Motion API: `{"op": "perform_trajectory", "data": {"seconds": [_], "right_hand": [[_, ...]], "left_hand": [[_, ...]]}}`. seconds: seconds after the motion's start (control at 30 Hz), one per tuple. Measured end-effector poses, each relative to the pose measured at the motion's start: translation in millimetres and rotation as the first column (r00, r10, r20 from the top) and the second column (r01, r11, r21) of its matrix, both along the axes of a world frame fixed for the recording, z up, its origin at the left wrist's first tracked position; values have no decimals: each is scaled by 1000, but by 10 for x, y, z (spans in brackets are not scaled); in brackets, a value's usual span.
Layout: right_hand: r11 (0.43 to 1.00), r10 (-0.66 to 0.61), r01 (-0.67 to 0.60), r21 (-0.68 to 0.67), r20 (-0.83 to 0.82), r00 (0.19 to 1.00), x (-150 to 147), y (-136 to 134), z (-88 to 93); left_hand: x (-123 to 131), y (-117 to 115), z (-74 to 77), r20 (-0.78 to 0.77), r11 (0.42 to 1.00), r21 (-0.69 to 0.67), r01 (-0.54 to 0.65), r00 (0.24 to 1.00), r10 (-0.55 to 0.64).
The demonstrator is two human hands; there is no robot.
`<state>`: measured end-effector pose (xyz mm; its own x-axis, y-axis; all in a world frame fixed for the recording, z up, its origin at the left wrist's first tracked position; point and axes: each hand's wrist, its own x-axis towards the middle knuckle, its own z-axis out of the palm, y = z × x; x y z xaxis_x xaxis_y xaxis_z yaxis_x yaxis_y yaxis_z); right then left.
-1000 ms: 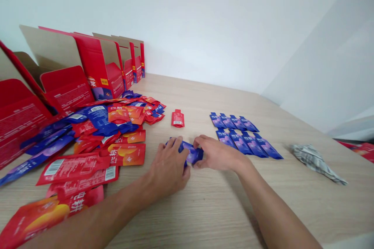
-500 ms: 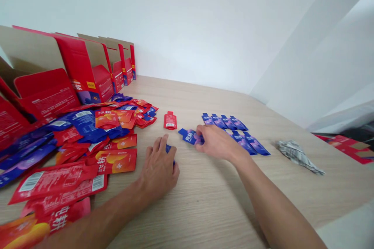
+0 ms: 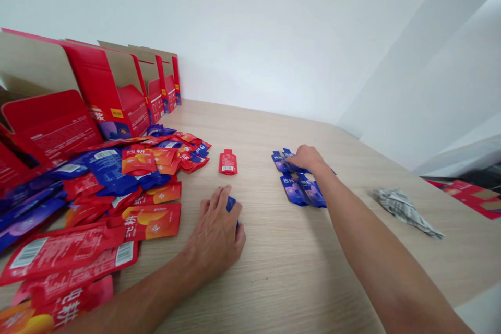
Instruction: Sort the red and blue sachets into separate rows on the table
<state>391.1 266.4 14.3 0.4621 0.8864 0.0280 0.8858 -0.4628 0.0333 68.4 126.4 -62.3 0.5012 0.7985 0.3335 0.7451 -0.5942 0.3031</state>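
My left hand [image 3: 219, 224] rests low over the table with its fingers curled round a blue sachet [image 3: 231, 204], most of which is hidden under the palm. Over to the right, my right hand [image 3: 308, 156] is closed on a blue sachet [image 3: 291, 160] above the back row of blue sachets. A nearer row of blue sachets [image 3: 294, 190] lies flat just in front, partly covered by my right forearm. Between the hands and farther back, one red sachet [image 3: 227, 163] lies alone with its barcode side up.
A heap of red, orange and blue sachets [image 3: 152, 222] spreads over the left of the table. Open red cartons [image 3: 129, 102] stand in a line behind it. At the right lie a crumpled striped cloth [image 3: 405, 211] and, beyond the table edge, more red cardboard [image 3: 464, 195].
My right hand has carried a blue sachet from the middle of the table rightward to the back row. The left hand has barely moved, still on its sachet.
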Motion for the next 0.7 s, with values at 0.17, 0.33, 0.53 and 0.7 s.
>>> {"op": "perform_trajectory", "data": {"seconds": [0.17, 0.33, 0.53, 0.7], "right_hand": [[999, -32, 32, -8, -22, 999, -30, 77, -81], [999, -43, 42, -8, -36, 998, -75, 86, -84], [999, 5, -3, 34, -44, 999, -236, -71, 45], [969, 243, -236, 72, -119, 963, -784, -540, 8]], "left_hand": [[4, 19, 12, -20, 1000, -8, 15, 1000, -15], [1, 18, 31, -32, 1000, -5, 24, 999, -24], [-8, 25, -25, 99, 1000, -25, 13, 995, -10], [-43, 202, -151, 485, 993, -83, -87, 867, 117]]}}
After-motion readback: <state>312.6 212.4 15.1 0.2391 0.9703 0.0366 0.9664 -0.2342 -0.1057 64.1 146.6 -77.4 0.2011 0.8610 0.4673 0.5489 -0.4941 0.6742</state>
